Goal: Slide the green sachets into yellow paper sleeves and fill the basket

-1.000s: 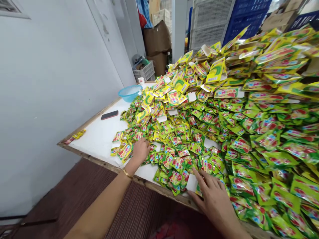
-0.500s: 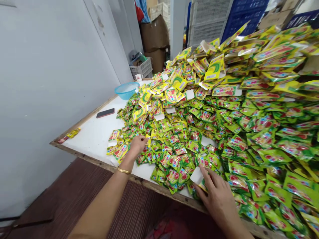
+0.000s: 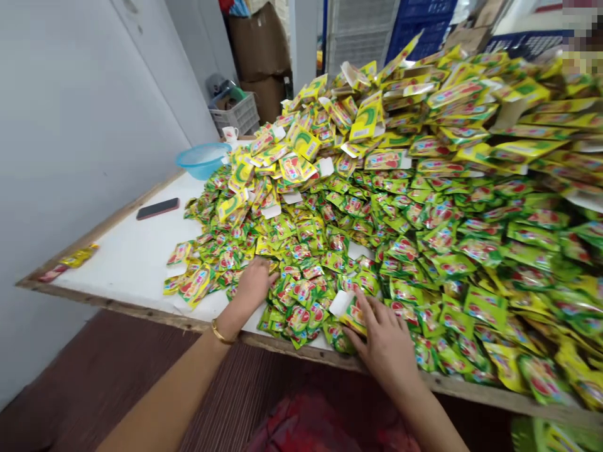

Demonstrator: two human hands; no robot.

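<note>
Currently, I see the right hand (image 3: 384, 336) gripping a flap-open box (image 3: 354, 316) near the table edge (image 3: 306, 353); the left hand (image 3: 254, 282) curls over packets (image 3: 301, 295), its hold unclear. Many packets lie loose; much seems left.

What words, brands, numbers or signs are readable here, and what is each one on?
None reads clearly.
Yellow boxes: bright lettering, too blurred to read; small barcode-like stripes on some, no digits legible.
Green packets: lettering too small and blurred.
Box at the right hand: lettering blurred and partly covered.
White mug: reddish mark, too small to make out.
</note>
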